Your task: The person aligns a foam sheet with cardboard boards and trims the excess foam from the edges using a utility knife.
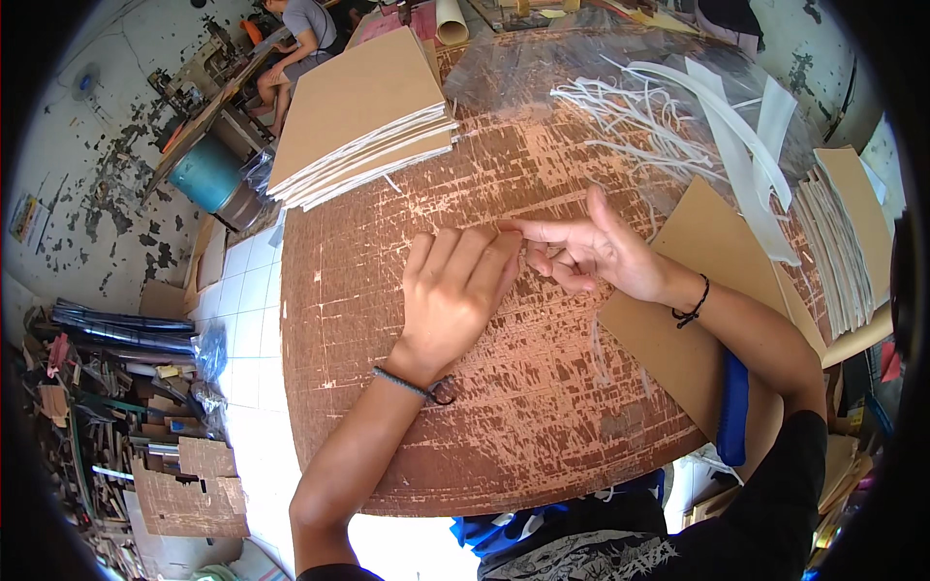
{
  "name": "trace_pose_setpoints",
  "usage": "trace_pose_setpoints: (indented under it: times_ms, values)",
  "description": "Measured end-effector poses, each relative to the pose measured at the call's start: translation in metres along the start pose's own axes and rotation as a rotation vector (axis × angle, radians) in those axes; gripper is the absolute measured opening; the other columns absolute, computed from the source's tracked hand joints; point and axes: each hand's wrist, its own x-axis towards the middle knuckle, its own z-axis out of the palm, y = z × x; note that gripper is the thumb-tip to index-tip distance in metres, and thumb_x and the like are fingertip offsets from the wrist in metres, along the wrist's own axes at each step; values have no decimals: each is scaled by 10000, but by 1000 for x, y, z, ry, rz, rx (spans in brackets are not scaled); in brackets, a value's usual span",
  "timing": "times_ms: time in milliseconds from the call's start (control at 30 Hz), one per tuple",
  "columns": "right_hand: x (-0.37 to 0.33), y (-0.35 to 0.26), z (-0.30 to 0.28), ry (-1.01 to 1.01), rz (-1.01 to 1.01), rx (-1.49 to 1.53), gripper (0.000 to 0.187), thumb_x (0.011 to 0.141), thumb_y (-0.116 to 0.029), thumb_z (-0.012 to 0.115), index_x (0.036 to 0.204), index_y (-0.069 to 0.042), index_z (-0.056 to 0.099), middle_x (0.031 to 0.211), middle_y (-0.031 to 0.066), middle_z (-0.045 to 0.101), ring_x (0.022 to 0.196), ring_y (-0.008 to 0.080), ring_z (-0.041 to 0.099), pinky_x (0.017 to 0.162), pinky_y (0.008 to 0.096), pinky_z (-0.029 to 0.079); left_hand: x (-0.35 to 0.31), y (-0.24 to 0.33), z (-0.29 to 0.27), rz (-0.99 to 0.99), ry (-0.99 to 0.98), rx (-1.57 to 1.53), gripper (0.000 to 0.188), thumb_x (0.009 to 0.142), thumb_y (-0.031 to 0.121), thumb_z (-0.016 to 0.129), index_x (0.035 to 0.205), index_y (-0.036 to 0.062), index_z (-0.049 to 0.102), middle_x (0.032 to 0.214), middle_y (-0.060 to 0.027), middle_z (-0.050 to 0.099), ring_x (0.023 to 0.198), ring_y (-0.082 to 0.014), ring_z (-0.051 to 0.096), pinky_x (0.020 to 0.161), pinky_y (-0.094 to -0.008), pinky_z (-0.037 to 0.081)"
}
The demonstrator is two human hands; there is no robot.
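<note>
table [339,310]: scuffed, rough, wood-look | loose sheet [668,334]: smooth matt cardboard | stack [354,102]: matt cardboard, ragged edges | wrap [504,73]: clear glossy plastic | wall [116,208]: peeling paint | floor [254,290]: smooth tile

Head-worn fisheye view, down onto nearby worktable [339,290]

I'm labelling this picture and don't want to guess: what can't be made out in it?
All in the head view:
- Palm of the left hand: hidden by its own back.
- Anything small between that hand and the right hand: masked by overlapping fingers.
- Part of the brown sheet: covered by the right forearm.
- Background person's head: cut off by the top edge.
</note>
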Motion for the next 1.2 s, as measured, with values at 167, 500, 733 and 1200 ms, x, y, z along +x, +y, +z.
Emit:
trace_pose_setpoints:
  times_ms: [167,500,733,1200]
  values:
    - [-1,4,-1,-76,-49,99,1159,891,-847,22,1500,84,348,915,49,490,615,107,360,605,251,349,4,2,-8,150,23,232,227,710,154,819,903,114,707,797,17,616,654,-125,539,610,-304,370]
    - [-3,2,-1,-130,-54,-8,1163,888,-856,40,1491,85,364,939,34,485,656,111,365,635,251,341,2,-1,-7,187,-23,262,239,748,231,786,921,107,679,747,16,537,648,-131,532,591,-306,338]
    - [-4,4,-2,-132,-45,-50,1181,875,-848,-8,1517,96,295,991,51,509,707,130,420,650,258,366,3,1,-6,155,-89,254,270,763,203,764,971,93,632,767,-2,527,679,-136,566,613,-316,372]
    - [4,3,3,91,-162,-168,400,1066,-219,509,1393,12,526,1038,51,629,820,57,570,701,218,479,-2,-1,4,-9,-159,-105,113,806,89,664,864,27,590,794,-96,616,647,-256,612,616,-374,494]
